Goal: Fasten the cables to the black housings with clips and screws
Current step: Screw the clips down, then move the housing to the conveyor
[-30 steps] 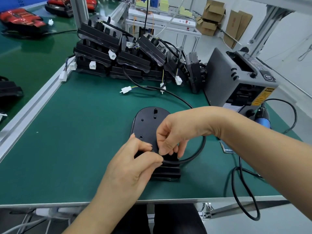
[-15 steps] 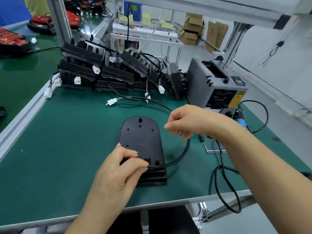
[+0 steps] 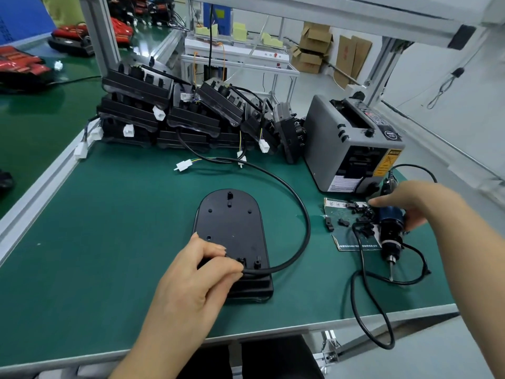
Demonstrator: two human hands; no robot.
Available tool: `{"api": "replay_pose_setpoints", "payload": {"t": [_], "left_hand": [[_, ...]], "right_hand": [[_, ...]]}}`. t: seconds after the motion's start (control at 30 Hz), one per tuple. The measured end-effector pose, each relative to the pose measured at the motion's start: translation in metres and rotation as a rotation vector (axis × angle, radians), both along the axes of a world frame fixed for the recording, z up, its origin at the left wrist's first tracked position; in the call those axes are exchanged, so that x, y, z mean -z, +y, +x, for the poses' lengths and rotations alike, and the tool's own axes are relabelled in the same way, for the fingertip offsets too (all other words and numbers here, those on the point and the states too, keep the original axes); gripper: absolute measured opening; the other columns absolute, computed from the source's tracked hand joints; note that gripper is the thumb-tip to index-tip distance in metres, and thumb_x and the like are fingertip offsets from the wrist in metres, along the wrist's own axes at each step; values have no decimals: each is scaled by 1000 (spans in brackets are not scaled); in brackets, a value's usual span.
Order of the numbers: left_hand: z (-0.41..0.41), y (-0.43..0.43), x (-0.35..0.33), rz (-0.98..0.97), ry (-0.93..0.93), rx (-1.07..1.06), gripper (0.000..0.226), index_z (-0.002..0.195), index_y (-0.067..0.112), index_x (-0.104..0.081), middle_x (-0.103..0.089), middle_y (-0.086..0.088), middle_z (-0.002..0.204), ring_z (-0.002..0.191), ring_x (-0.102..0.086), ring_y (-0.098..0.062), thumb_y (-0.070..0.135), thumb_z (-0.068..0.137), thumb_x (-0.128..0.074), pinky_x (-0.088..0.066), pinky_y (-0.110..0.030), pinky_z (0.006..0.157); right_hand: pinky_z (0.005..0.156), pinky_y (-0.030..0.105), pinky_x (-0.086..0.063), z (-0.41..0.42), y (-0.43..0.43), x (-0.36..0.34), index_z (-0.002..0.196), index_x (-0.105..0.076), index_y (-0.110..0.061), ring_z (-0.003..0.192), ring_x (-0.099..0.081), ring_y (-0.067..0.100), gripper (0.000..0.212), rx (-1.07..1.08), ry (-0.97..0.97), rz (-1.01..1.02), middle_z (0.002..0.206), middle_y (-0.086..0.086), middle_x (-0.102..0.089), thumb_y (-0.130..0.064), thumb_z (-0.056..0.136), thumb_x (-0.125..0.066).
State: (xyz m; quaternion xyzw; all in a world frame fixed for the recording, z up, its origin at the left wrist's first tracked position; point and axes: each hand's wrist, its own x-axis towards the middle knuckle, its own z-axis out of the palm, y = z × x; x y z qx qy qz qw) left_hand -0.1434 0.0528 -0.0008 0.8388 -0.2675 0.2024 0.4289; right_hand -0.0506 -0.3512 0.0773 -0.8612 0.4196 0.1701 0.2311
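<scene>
- The black housing (image 3: 232, 231) lies flat in the middle of the bench, rounded end away from the person. Its cable (image 3: 303, 214) leaves the near end, loops out to the right and ends at a white plug (image 3: 182, 166).
- The left hand (image 3: 196, 277) curls its fingers over the cable and pins it down at the near end, beside two small posts.
- No clip or screw shows over the cable there, so the fastening looks not yet done.
- The right hand (image 3: 407, 203) is over the electric screwdriver (image 3: 391, 233); blur hides whether it has closed round it.
- Loose black clips (image 3: 360, 214) lie just beside the screwdriver, on a card (image 3: 347, 243).
- The bench is covered by a green mat (image 3: 109, 242). More housings (image 3: 153, 116) are stacked at the back beside a grey tape machine (image 3: 352, 143), with cardboard boxes (image 3: 314, 47) beyond.
</scene>
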Motion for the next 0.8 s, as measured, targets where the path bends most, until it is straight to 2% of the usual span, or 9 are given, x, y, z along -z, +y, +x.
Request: {"api": "replay_pose_setpoints", "payload": {"t": [0.07, 0.23, 0.33, 0.4, 0.47, 0.53, 0.63, 0.7, 0.8], "left_hand": [[0, 0, 0, -3, 0, -1, 8, 89, 30, -61, -50, 6, 90, 93, -59, -12, 32, 87, -54, -26, -18, 110], [0, 0, 0, -4, -1, 2, 8, 90, 29, -61, -51, 6, 89, 94, -58, -9, 32, 87, -55, -27, -23, 112], [0, 0, 0, -4, 3, 2, 8, 89, 27, -62, -51, 6, 89, 93, -58, -9, 31, 86, -55, -27, -23, 112], [0, 0, 1, -2, 0, 0, 9, 88, 26, -63, -51, 6, 89, 94, -58, -9, 31, 87, -56, -27, -25, 112], [1, 0, 1, -8, -3, 0, 10, 88, 25, -64, -50, 7, 89, 94, -58, -9, 31, 87, -56, -27, -25, 112], [1, 0, 0, -10, -4, -1, 10, 88, 25, -64, -50, 7, 89, 94, -57, -9, 31, 87, -56, -27, -23, 112], [1, -1, 1, -12, -4, -2, 9, 88, 26, -63, -50, 7, 89, 93, -57, -9, 31, 87, -55, -27, -25, 112], [1, -1, 1, -12, -5, -2, 8, 88, 27, -62, -50, 6, 88, 93, -57, -9, 31, 87, -55, -27, -24, 112], [1, -1, 2, -11, -6, -5, 8, 89, 26, -63, -50, 6, 88, 92, -57, -10, 30, 87, -55, -26, -24, 112]], "right_hand": [[86, 48, -49, 3, -6, 8, 131, -38, 4, 103, -59, 47, 75, 100, -60, 157, 126, 32, -51, -29, 77, -77], [86, 55, -51, 0, -15, 12, 112, -48, 3, 93, -64, 43, 48, 147, -119, 268, 110, 29, -61, -15, 77, -77], [59, 39, -58, -15, -18, -3, 106, -52, 1, 64, -69, 35, 50, 130, -178, 240, 92, 26, -65, -25, 73, -79], [45, 29, -52, -28, -17, -15, 103, -55, -2, 48, -64, 28, 60, 117, -281, 240, 79, 21, -66, -39, 63, -79], [40, 26, -50, -41, -17, -23, 104, -54, -4, 42, -61, 21, 64, 204, -491, 392, 74, 16, -62, -45, 61, -77], [39, 24, -49, -50, -14, -28, 115, -51, -4, 40, -57, 14, 65, 286, -708, 606, 72, 10, -57, -48, 72, -71], [46, 20, -47, -58, 5, -33, 133, -46, -6, 49, -51, 9, 78, 297, -939, 964, 71, 2, -52, -52, 74, -65], [50, 19, -46, -60, 26, -38, 131, -49, -6, 54, -49, 8, 74, 293, -1095, 1100, 71, -1, -52, -51, 75, -63], [53, 21, -47, -57, 70, -52, 110, -57, -9, 57, -51, 9, 48, 304, -1271, 1248, 73, -3, -54, -45, 78, -61]]}}
